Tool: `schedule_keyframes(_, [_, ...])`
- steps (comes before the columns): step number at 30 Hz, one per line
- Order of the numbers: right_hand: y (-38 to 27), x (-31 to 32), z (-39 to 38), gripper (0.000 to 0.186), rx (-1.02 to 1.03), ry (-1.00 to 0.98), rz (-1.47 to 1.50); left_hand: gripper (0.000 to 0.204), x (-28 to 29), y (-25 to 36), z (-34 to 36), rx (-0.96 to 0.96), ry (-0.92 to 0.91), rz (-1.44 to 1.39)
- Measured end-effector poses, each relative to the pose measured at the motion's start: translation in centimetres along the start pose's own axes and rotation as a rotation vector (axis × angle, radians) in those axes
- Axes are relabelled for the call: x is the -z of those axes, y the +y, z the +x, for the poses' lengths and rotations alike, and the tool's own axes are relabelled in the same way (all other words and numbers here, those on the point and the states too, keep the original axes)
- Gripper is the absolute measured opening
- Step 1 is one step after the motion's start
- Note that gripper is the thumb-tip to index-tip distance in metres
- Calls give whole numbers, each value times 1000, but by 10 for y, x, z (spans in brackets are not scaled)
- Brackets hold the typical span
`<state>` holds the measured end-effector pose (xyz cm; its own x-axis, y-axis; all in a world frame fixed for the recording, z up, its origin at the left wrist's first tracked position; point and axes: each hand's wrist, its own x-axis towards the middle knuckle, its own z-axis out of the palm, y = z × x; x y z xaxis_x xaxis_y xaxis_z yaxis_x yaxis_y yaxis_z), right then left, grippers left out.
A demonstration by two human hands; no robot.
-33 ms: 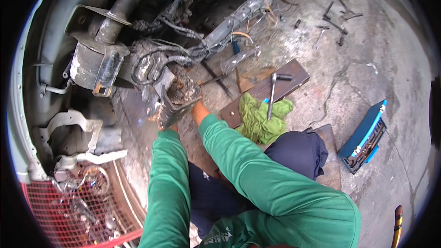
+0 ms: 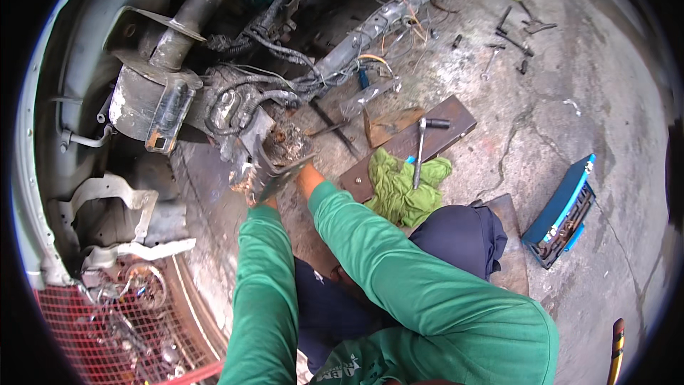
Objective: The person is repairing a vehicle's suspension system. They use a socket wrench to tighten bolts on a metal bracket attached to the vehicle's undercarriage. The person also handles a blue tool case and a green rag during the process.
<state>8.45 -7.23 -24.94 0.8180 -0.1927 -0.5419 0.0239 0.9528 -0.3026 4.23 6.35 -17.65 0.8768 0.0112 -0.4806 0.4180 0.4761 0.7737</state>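
Note:
Both my arms reach forward to a rusty, dirt-caked metal bracket (image 2: 283, 167) at the end of the vehicle's frame. My left hand (image 2: 268, 202) is at the bracket's underside, with only a bit of it by the cuff showing. At the near right edge of the bracket is my right hand (image 2: 308, 177), its back and wrist in sight. The fingers of both hands are hidden behind the metal, so their grip does not show. Wiring in dark sleeves (image 2: 246, 100) loops over the frame just beyond the bracket.
A ratchet wrench (image 2: 420, 150) lies across a green cloth (image 2: 406, 189) and a brown metal beam (image 2: 456, 122). An open blue toolbox (image 2: 563, 210) stands at right. Several loose tools (image 2: 516, 39) lie farther off. At lower left is a red mesh basket (image 2: 71, 328) of parts.

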Motion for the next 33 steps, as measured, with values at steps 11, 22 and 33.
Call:
schedule_keyframes(11, [-65,59,-13,57,73,-49,-438,61,-78,-63,-8,-185,-127,-598])
schedule_keyframes(22, [-176,69,-65,67,-190,-180,-2058,90,-100,-56,32,-270,11,-913])
schedule_keyframes(33, [-194,7,-209,60,-41,-1231,-2850,91,-122,-38,-16,-280,328,-764])
